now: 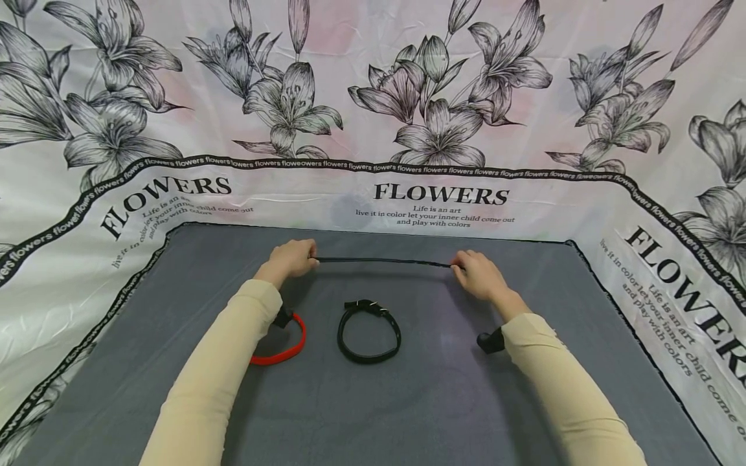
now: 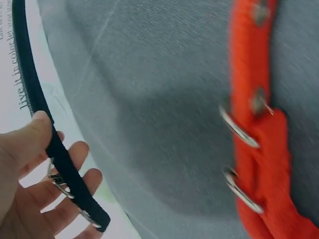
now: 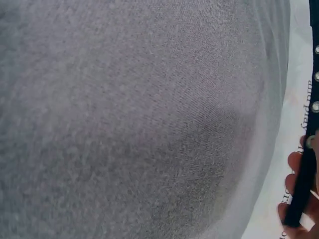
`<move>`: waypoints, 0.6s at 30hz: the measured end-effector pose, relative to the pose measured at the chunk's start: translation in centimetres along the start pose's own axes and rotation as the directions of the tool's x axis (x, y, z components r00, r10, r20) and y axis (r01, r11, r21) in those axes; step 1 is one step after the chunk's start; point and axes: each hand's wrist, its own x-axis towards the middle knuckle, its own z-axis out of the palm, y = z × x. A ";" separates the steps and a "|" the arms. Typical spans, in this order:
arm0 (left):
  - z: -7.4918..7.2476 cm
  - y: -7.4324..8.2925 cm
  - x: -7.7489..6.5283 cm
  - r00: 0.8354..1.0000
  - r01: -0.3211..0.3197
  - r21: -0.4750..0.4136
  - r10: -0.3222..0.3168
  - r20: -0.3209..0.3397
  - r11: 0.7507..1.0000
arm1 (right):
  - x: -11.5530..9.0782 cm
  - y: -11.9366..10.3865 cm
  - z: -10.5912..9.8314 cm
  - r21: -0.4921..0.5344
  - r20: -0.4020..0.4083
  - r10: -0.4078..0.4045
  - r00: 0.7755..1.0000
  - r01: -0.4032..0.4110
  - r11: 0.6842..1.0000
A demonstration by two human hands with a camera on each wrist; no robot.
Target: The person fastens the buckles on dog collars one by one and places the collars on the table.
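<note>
A dark collar (image 1: 384,261) is stretched straight between both hands near the far side of the grey surface. My left hand (image 1: 293,257) pinches its buckle end; the left wrist view shows the thumb on the strap (image 2: 31,79) and metal fittings (image 2: 59,183) by the fingers. At the other end my right hand (image 1: 480,275) grips the strap near its tip, beside a row of metal eyelets (image 3: 315,106). A buckled black collar (image 1: 370,359) lies as a ring in front. Under the left forearm is a red collar (image 1: 291,351), partly hidden, with metal loops.
Grey cloth (image 1: 431,401) covers the work surface. Behind and along both sides runs a white sheet (image 1: 326,194) printed with flowers and lettering. A small black device (image 1: 491,341) sits at the right wrist, another (image 1: 283,316) at the left.
</note>
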 end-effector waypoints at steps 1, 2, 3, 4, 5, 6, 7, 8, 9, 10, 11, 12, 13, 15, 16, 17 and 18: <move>0.0 -0.3 -0.2 1.000 -0.014 -0.008 0.014 -0.009 1.000 | 0.0 0.0 -0.1 -0.003 -0.018 -0.012 1.000 0.012 1.000; 0.0 -0.6 -0.4 0.999 -0.030 -0.022 0.030 -0.015 0.999 | -0.1 -0.1 -0.2 -0.006 -0.035 -0.021 0.999 0.020 1.000; 0.0 -0.8 -0.6 0.999 -0.045 -0.037 0.044 -0.022 0.998 | -0.2 -0.1 -0.3 -0.005 -0.052 -0.024 0.998 0.024 1.000; -0.1 -1.1 -0.8 0.998 -0.055 -0.049 0.054 -0.032 0.997 | -0.2 -0.2 -0.4 -0.001 -0.067 -0.028 0.997 0.028 1.000; -0.1 -1.3 -1.1 0.997 -0.068 -0.061 0.066 -0.041 0.996 | -0.3 -0.2 -0.5 0.004 -0.079 -0.028 0.996 0.028 1.000; -0.2 -1.5 -1.3 0.996 -0.081 -0.073 0.077 -0.051 0.994 | -0.4 -0.3 -0.6 0.016 -0.088 -0.027 0.996 0.028 0.999; -0.2 -1.7 -1.6 0.994 -0.093 -0.087 0.088 -0.062 0.992 | -0.4 -0.3 -0.7 0.027 -0.094 -0.021 0.995 0.023 0.999; -0.2 -1.8 -1.8 0.993 -0.101 -0.098 0.094 -0.074 0.990 | -0.5 -0.3 -0.8 0.037 -0.098 -0.013 0.995 0.017 0.999; -0.3 -2.0 -2.0 0.991 -0.107 -0.105 0.098 -0.086 0.989 | -0.5 -0.4 -0.9 0.049 -0.099 -0.006 0.995 0.011 0.999; -0.4 -2.1 -2.3 0.990 -0.109 -0.111 0.099 -0.097 0.988 | -0.6 -0.4 -0.9 0.061 -0.099 -0.002 0.995 0.008 0.998; -0.5 -2.2 -2.6 0.989 -0.114 -0.116 0.102 -0.106 0.987 | -0.7 -0.4 -1.0 0.073 -0.097 0.005 0.995 0.002 0.997; -0.5 -2.4 -2.8 0.988 -0.116 -0.122 0.101 -0.117 0.986 | -0.7 -0.5 -1.1 0.085 -0.096 0.010 0.995 -0.002 0.996; -0.5 -2.5 -3.1 0.987 -0.118 -0.128 0.102 -0.124 0.985 | -0.8 -0.5 -1.1 0.098 -0.095 0.015 0.995 -0.006 0.995; -0.6 -2.9 -3.6 0.985 -0.121 -0.143 0.100 -0.143 0.982 | -1.0 -0.6 -1.2 0.118 -0.091 0.018 0.996 -0.008 0.993; -0.6 -3.0 -3.9 0.983 -0.124 -0.149 0.101 -0.155 0.981 | -1.2 -0.7 -1.3 0.124 -0.090 0.020 0.996 -0.008 0.992; -0.5 -3.2 -4.1 0.981 -0.128 -0.158 0.101 -0.165 0.979 | -1.3 -0.8 -1.4 0.133 -0.089 0.024 0.996 -0.012 0.991; -0.4 -3.4 -4.3 0.979 -0.131 -0.165 0.102 -0.174 0.978 | -1.5 -0.9 -1.4 0.140 -0.089 0.026 0.996 -0.013 0.990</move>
